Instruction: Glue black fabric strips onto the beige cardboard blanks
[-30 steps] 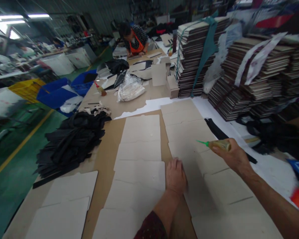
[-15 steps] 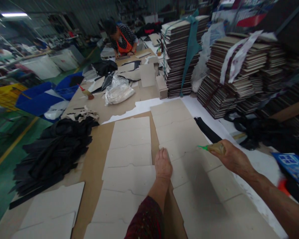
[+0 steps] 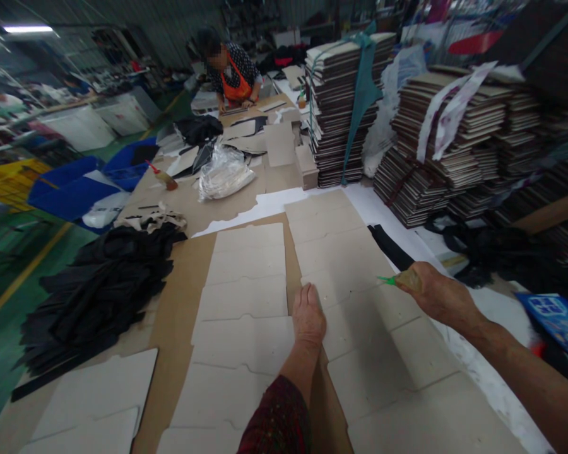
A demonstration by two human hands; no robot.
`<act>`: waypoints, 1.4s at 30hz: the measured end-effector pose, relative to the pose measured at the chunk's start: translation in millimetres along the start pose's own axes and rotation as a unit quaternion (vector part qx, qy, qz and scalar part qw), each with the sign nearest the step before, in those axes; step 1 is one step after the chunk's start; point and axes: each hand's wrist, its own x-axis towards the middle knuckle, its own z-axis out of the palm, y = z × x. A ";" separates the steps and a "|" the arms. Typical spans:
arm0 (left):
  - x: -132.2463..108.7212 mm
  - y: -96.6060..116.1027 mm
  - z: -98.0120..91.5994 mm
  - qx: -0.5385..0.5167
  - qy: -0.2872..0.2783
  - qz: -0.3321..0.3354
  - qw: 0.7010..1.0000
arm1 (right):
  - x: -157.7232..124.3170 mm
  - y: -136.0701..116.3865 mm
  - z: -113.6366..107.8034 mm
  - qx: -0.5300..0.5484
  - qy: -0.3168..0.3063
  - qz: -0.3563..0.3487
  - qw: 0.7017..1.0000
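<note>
My right hand (image 3: 430, 287) is wrapped round a squeeze glue bottle (image 3: 408, 280) with a green nozzle. The nozzle points left over the right-hand row of overlapping grey-beige cardboard pieces (image 3: 334, 217). My left hand (image 3: 309, 315) lies on the left edge of that row, fingers stretched forward and close together, holding nothing that I can see. To its left runs a second row of overlapping cardboard pieces (image 3: 246, 290) with notched edges. A black strip (image 3: 390, 246) lies beyond my right hand, beside the cardboard.
A heap of black strips (image 3: 94, 296) lies at the left. Tied board stacks (image 3: 341, 113) stand at the back right. Another glue bottle (image 3: 163, 176) with a red tip and a clear plastic bag (image 3: 224, 173) sit farther back. A co-worker (image 3: 231, 72) leans over the table's far end.
My right hand and the glue bottle have shifted very slightly. My left hand stays on the cardboard edge; the view has moved a little.
</note>
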 end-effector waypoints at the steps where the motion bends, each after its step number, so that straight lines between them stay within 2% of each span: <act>1: 0.0 0.1 -0.1 0.000 0.001 0.000 1.000 | 0.0 1.1 -1.1 0.010 -0.007 0.007 1.000; 8: 0.2 0.8 0.2 -0.001 -0.003 0.001 1.000 | -5.1 -7.4 -0.5 0.045 -0.018 0.035 0.998; 17: 0.9 1.9 -0.7 0.002 0.001 -0.003 1.000 | 2.9 -14.4 3.8 -0.029 0.024 0.024 0.999; 22: 5.2 5.0 -8.3 0.052 -0.048 0.001 0.997 | 6.9 -8.8 2.1 0.054 0.071 0.087 0.992; 25: 16.9 5.5 -16.2 0.094 -0.087 0.019 0.992 | 15.2 -10.8 1.8 0.117 0.091 0.115 0.982; 28: 36.6 1.9 -22.1 0.108 -0.096 0.032 0.989 | 28.6 -19.7 1.8 0.138 0.101 0.090 0.981; 34: 70.4 -10.9 -18.9 0.111 -0.087 0.035 0.989 | 59.4 -38.4 5.7 0.090 0.086 0.056 0.991; 38: 77.7 -16.5 -11.3 0.101 -0.075 0.028 0.992 | 73.4 -41.1 10.8 0.066 0.064 0.039 0.995; 42: 80.6 -21.0 -7.9 0.095 -0.069 0.027 0.993 | 79.8 -45.3 6.6 0.032 0.046 0.031 0.998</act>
